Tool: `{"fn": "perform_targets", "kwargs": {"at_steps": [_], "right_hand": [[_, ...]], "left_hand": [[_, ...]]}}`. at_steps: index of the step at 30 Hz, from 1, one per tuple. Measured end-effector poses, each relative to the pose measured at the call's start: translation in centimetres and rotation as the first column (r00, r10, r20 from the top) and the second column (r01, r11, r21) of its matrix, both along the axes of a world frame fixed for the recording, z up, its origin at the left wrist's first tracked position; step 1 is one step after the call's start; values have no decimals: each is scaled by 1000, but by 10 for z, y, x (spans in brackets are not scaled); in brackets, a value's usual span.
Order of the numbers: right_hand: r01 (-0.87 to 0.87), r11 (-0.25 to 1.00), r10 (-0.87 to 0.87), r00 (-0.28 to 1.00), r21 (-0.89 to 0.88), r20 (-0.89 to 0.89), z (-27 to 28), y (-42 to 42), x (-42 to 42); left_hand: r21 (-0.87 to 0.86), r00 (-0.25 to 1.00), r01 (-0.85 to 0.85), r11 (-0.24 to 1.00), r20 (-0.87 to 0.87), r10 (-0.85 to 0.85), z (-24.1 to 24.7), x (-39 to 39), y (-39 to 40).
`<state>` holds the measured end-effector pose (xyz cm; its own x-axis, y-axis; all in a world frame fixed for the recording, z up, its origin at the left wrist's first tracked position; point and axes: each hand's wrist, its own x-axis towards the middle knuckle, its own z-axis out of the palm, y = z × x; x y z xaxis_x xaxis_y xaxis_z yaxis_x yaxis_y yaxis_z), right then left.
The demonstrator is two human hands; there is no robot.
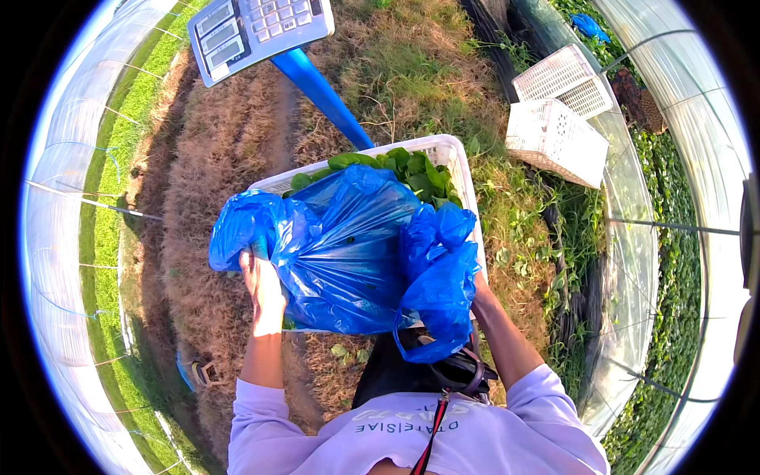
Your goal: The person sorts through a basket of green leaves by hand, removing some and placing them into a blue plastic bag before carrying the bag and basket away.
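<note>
A blue plastic bag [350,255] with bunched, crumpled handle ends lies over a white plastic crate [460,160] in front of me. Dark green leaves [421,172] show in the crate behind the bag. At the bag's left end, my left hand [261,279] grips the gathered plastic, its fingers partly covered by the film. My right hand [482,291] is at the bag's right end, mostly hidden behind the bunched plastic, so its grip does not show. The bag looks filled and taut in the middle.
A scale's display and keypad head [261,29] on a blue post [323,98] stands beyond the crate. White plastic crates [558,139] lie at the upper right. Dry grass covers the ground. Clear plastic sheeting on hoops runs along both sides. A strap and black bag hang at my front.
</note>
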<state>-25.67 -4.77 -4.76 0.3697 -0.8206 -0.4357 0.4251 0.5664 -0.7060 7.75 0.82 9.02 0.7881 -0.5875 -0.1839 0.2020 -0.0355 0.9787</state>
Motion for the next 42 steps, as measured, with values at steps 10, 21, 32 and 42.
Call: {"fn": "perform_targets", "kwargs": {"at_steps": [10, 21, 32, 42], "right_hand": [[-424, 592, -52, 828, -685, -558, 105, -21, 138], [-480, 826, -135, 338, -294, -931, -6, -27, 34], [-198, 870, -311, 493, -452, -813, -22, -24, 24], [-232, 963, 33, 603, -136, -797, -59, -4, 27]], "left_hand": [[481, 557, 663, 573, 195, -807, 2, -21, -9], [161, 844, 307, 938, 409, -346, -4, 82, 14], [271, 756, 330, 904, 497, -425, 27, 98, 5], [176, 841, 269, 947, 436, -321, 60, 141, 13]]}}
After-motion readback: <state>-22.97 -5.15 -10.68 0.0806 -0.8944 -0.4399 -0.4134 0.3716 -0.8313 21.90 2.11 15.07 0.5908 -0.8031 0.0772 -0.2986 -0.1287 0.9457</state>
